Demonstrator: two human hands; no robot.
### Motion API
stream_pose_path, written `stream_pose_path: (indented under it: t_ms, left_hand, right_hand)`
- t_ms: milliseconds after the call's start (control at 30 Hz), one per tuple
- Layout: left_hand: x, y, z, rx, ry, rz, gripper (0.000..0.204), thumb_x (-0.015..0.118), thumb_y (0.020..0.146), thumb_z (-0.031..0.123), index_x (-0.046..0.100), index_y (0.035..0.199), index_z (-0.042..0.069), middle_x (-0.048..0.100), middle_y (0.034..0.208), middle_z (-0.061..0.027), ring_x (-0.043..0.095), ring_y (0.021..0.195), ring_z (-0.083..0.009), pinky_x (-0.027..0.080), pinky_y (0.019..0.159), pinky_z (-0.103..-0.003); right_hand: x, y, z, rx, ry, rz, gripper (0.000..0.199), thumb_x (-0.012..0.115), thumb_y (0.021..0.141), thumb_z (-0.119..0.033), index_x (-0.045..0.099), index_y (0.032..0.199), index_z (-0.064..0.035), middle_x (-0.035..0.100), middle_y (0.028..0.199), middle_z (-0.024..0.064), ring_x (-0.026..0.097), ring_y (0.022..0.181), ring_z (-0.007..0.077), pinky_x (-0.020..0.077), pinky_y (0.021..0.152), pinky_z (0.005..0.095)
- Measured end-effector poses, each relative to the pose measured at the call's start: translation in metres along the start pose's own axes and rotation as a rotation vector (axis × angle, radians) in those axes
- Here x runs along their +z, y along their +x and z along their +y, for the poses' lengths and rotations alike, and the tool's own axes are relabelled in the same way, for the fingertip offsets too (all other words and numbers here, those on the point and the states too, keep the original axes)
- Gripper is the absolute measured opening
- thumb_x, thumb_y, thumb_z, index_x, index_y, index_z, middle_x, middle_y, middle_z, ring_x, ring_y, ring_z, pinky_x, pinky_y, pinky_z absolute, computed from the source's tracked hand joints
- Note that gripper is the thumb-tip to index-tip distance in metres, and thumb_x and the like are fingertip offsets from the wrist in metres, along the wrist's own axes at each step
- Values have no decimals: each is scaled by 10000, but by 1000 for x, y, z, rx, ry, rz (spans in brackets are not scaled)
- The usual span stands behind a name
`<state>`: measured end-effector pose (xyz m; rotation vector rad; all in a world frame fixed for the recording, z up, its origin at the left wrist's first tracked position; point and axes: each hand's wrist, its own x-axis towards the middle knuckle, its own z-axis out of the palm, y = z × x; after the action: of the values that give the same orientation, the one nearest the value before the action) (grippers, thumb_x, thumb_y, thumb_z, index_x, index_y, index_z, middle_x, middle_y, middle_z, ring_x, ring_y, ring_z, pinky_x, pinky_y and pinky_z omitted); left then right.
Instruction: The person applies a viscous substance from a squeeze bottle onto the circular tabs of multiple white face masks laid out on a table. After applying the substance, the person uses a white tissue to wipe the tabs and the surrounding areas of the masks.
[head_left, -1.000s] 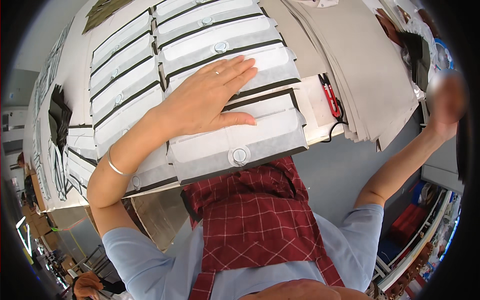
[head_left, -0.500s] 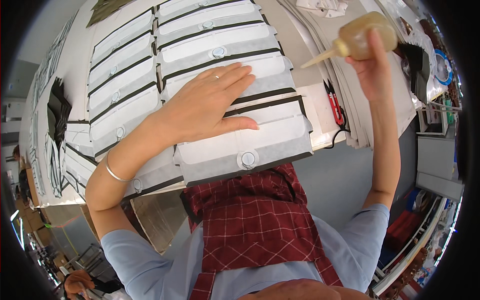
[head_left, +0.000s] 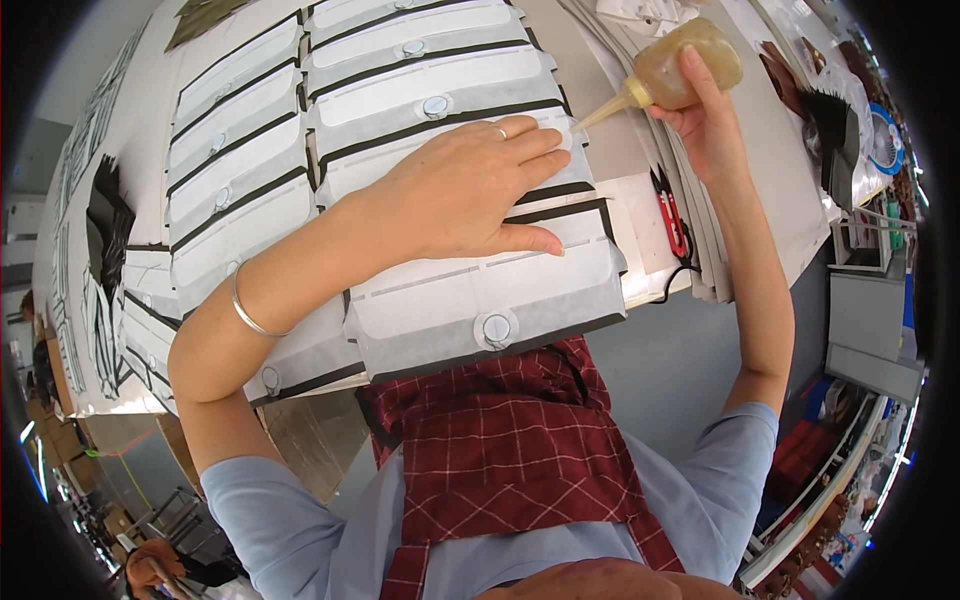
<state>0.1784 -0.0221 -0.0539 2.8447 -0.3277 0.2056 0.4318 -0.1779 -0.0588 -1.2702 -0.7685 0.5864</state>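
Left palm flat on the panels, right hand pointing a bottle at their edge.
At left, dark pieces (head_left: pixel 108 220) lie bunched beside two columns of panels (head_left: pixel 255 135), laid in rows that leave dark edges showing. The left hand (head_left: pixel 475 190) grasps nothing: it rests palm-down, fingers extended, across the right column's second panel from the person, probably to steady it. The nozzle (head_left: pixel 615 105) slants down-left to that panel's right edge; whether it touches, I cannot tell. Red snips (head_left: pixel 668 210) lie just beside the panels, seemingly within reach. The bottle (head_left: pixel 700 60) is tilted in the right hand's (head_left: pixel 708 125) grasp, apparently to aim its tip, above grey sheets (head_left: pixel 745 205) stacked at right.
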Motion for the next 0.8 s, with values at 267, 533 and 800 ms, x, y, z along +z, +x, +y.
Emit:
stream_pose_path:
  t_ms: [267, 533, 800]
  left_hand:
    - [-3, -4, -2, 22, -31, 9, 755, 683, 854, 576, 567, 1325, -4, 530, 1415, -213, 470, 1338, -391, 423, 1095, -449]
    - [2, -7, -6, 36, -36, 41, 749, 679, 857, 576, 567, 1326, 2, 525, 1422, -214, 469, 1341, -396, 423, 1095, -454]
    - [0, -8, -7, 22, -85, 54, 678, 660, 901, 518, 563, 1321, -6, 542, 1391, -210, 500, 1300, -388, 450, 1045, -458]
  right_hand:
    - [0, -11, -4, 57, -33, -24, 561, 674, 941, -420, 559, 1257, 29, 656, 1113, 117, 698, 941, 153, 630, 674, 257]
    - [-9, -18, -1, 77, -12, -34, 545, 667, 949, -399, 542, 1286, 11, 665, 1106, 100, 700, 922, 149, 618, 629, 250]
    - [-41, 3, -43, 142, 819, -320, 571, 659, 957, -379, 472, 1336, 5, 612, 1133, 135, 650, 933, 198, 614, 667, 274]
